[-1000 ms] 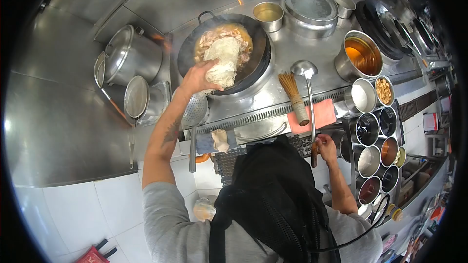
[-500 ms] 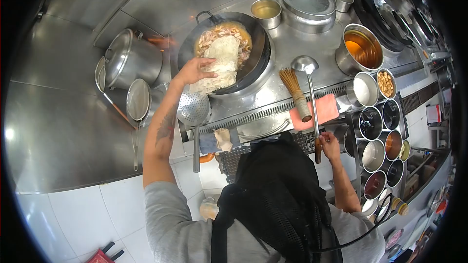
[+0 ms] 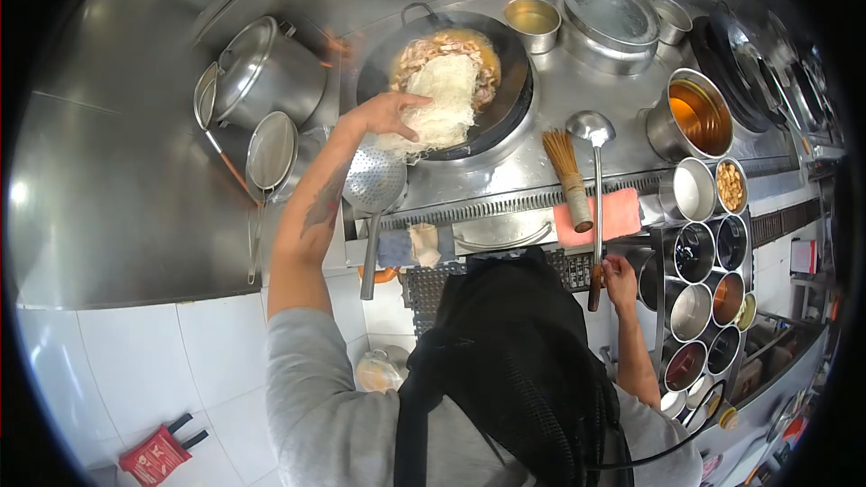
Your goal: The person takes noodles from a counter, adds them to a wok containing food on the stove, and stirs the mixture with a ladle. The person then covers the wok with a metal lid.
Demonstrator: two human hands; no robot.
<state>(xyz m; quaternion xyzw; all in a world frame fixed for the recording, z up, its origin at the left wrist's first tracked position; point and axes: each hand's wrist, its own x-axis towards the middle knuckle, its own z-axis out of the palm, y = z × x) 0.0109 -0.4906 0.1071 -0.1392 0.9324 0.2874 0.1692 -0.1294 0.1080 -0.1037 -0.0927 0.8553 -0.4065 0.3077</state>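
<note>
My left hand (image 3: pixel 390 117) is at the left side of a pale sheet of thin noodles (image 3: pixel 446 95), thumb and forefinger spread across it; its other fingers are hidden. The noodles lie over pieces of food in yellowish broth (image 3: pixel 451 47) inside a black wok (image 3: pixel 383 59), with their near end on the wok's rim. Just below that end is a perforated strainer (image 3: pixel 374 182). On the right, my right hand (image 3: pixel 620 281) has curled fingers at the wooden handle of a long ladle (image 3: pixel 596 198). The ladle's bowl rests on the steel counter.
A bamboo brush (image 3: pixel 568 180) and pink cloth (image 3: pixel 622 215) lie beside the ladle. Right of these stand a pot of orange oil (image 3: pixel 690 117) and several seasoning tins (image 3: pixel 693 185). A lidded pot (image 3: pixel 275 72) and mesh skimmers (image 3: pixel 272 149) stand left; a water pot (image 3: pixel 609 22) is behind.
The camera view has shifted, so the whole scene sits farther right. My left hand remains at the noodles, its thumb and forefinger slightly wider apart. My right hand stays at the ladle handle.
</note>
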